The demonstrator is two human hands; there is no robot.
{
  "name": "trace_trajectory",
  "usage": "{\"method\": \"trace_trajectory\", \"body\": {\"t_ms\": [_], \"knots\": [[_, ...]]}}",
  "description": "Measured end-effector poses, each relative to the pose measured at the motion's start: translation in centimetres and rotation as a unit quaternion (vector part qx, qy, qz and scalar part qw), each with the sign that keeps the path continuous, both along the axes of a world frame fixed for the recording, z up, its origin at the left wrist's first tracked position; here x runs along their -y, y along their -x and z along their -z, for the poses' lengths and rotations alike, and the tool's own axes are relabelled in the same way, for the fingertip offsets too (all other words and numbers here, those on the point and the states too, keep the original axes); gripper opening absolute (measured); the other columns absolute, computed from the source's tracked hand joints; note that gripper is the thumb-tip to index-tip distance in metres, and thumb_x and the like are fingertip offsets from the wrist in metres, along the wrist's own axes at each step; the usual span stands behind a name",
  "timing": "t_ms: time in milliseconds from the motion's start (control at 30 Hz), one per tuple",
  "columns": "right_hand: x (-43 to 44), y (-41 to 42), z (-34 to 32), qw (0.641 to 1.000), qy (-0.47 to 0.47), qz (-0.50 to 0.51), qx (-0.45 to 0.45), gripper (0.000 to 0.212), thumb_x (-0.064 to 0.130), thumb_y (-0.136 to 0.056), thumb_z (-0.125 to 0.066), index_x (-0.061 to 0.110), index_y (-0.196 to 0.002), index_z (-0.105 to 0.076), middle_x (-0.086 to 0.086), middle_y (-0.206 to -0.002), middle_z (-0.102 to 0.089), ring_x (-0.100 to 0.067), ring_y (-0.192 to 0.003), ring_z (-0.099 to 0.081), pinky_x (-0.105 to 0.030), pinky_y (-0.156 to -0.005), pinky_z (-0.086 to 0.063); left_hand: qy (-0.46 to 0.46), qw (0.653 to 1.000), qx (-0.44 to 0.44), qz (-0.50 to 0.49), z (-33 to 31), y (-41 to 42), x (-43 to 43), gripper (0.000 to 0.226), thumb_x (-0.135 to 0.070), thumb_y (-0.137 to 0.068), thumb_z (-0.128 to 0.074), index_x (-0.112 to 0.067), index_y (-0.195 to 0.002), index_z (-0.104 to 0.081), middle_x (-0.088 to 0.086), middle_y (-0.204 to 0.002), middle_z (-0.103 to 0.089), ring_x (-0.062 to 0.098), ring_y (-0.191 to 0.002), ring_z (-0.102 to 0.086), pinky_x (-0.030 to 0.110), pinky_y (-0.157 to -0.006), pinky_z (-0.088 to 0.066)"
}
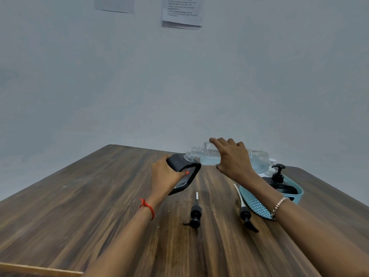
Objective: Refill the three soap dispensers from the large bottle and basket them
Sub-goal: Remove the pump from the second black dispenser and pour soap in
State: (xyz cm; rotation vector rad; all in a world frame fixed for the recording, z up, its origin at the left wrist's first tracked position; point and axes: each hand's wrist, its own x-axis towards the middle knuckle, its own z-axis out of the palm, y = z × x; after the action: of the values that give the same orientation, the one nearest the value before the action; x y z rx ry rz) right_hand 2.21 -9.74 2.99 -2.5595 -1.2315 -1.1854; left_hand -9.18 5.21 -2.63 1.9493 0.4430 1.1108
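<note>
"Left of the basket (256, 204), which step is that?"

"Pouring, I'd say. The left hand (165, 176) grips a dark dispenser (177, 161), tilted, with its mouth turned toward the basket. The right hand (233, 158) is curled over the bottle (258, 158), which lies almost level above the basket's far left end. The bottle's neck sits right at the dispenser's mouth. Whether soap is running, I cannot tell."

"How far along is the job?"

"Partway, by my reckoning. One dispenser (278, 176) stands inside the basket with its pump on. Two pumps lie loose on the table (99, 196): one pump (246, 214) just left of the basket, near its wall, and the other pump (195, 213) further left. So this dispenser needs capping, and probably another one too, though I can't make out a third."

"And the next move?"

"A steady neck over that small mouth and an eye on the level, since the dark body hides it. Then the bottle has to tip back upright cleanly and go down somewhere left of the basket, freeing the right hand for a pump. The tube must thread in straight before the collar twists on. Blue soap still fills the bottle's lower side, so there is plenty left."
</note>
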Motion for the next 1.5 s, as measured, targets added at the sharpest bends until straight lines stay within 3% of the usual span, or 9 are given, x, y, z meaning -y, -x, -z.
{"method": "trace_trajectory", "body": {"t_ms": [267,1500], "knots": [[0.1,0.0,0.1,1.0,0.006,0.005,-0.002,0.068,0.01,-0.073,-0.064,0.021,-0.136,-0.039,-0.003,-0.124,-0.056,-0.029,-0.102,-0.053,-0.039,-0.083,-0.039,-0.003,1.0,-0.004,0.003,0.1,0.0,0.1,0.052,-0.019,-0.062,-0.085,-0.006,-0.106,-0.061,0.009,-0.1,-0.069,0.011,-0.081,-0.056,0.008,-0.057,-0.038],[-0.4,0.2,0.6,1.0,0.011,-0.004,0.001,0.067,0.007,-0.073,-0.061,0.021,-0.135,-0.039,-0.003,-0.123,-0.056,-0.029,-0.101,-0.053,-0.04,-0.083,-0.038,0.0,1.0,-0.005,-0.001,1.2,-0.1,-0.7,0.054,-0.021,-0.06,-0.086,-0.007,-0.105,-0.062,0.006,-0.097,-0.069,0.013,-0.082,-0.06,0.009,-0.059,-0.041]]}}
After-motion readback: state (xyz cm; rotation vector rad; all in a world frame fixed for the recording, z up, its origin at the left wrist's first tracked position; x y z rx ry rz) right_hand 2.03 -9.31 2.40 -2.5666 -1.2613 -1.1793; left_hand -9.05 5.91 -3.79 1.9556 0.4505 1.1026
